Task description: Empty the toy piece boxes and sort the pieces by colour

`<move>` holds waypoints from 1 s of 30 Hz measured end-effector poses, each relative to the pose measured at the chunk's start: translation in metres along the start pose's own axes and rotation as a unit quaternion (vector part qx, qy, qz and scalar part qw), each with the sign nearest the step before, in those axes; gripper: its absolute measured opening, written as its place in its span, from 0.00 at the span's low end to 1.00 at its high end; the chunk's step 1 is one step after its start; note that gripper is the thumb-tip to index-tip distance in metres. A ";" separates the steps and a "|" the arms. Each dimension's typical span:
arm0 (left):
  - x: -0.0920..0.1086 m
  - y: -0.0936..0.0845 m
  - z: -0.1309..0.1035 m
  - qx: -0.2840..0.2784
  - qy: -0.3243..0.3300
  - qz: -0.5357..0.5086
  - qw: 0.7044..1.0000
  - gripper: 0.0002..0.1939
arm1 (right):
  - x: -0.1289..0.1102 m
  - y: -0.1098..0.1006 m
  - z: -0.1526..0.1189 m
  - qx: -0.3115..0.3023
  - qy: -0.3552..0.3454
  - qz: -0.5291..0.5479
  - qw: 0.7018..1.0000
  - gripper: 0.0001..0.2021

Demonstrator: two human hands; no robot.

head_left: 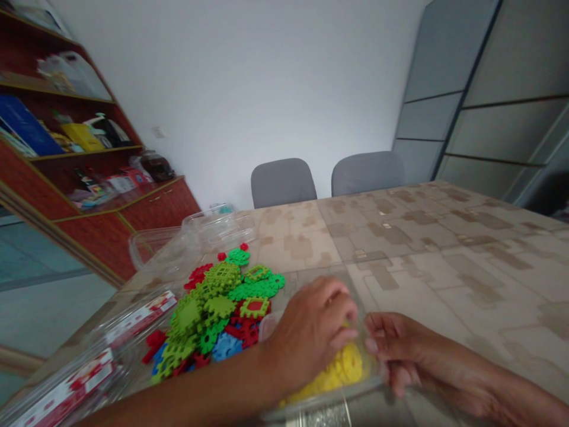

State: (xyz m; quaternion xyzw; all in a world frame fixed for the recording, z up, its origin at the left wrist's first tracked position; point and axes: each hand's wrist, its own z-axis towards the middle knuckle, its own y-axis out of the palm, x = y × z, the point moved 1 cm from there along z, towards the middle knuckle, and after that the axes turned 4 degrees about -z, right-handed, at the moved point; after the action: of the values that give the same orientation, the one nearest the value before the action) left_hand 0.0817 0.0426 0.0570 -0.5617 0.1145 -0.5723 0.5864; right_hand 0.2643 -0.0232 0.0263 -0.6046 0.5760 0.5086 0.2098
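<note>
A clear plastic container (268,325) holding yellow plastic pieces (350,363) is at the table's near edge. My left hand (313,329) reaches over it with curled fingers just above the yellow pieces. Whatever those fingers hold, if anything, is hidden. On the far side of the container, my right hand (398,344) has its thumb and fingers closed on the right rim. Left of the container lies a heap of toothed, interlocking gear-like pieces: olive-green ones (222,276), bright green ones (255,289), red ones (154,341) and blue ones (227,346).
Clear empty plastic boxes (155,249) stand behind the heap. Clear lids with red-and-white labels (142,317) lie at the left edge. The patterned table (400,255) stretches right, with grey chairs (284,181) beyond. A wooden shelf unit (89,151) is at the left.
</note>
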 end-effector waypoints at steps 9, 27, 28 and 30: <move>0.027 0.011 -0.041 0.064 0.200 0.203 0.956 0.08 | -0.004 0.007 0.001 0.095 -0.242 -0.291 0.921 0.08; 0.025 -0.012 -0.034 0.093 0.194 0.198 0.956 0.13 | -0.010 0.009 -0.004 0.114 -0.603 -0.682 0.398 0.13; 0.025 -0.012 -0.034 0.090 0.188 0.200 0.957 0.13 | -0.010 0.008 -0.004 0.116 -0.603 -0.684 0.394 0.13; 0.024 -0.012 -0.036 0.075 0.172 0.204 0.961 0.12 | -0.011 0.008 -0.003 0.130 -0.602 -0.686 0.387 0.13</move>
State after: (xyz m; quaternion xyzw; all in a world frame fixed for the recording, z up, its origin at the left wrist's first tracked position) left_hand 0.0550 0.0081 0.0666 -0.3743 0.2825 -0.5358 0.7022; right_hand 0.2596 -0.0223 0.0392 -0.2954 -0.2524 0.3421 0.8556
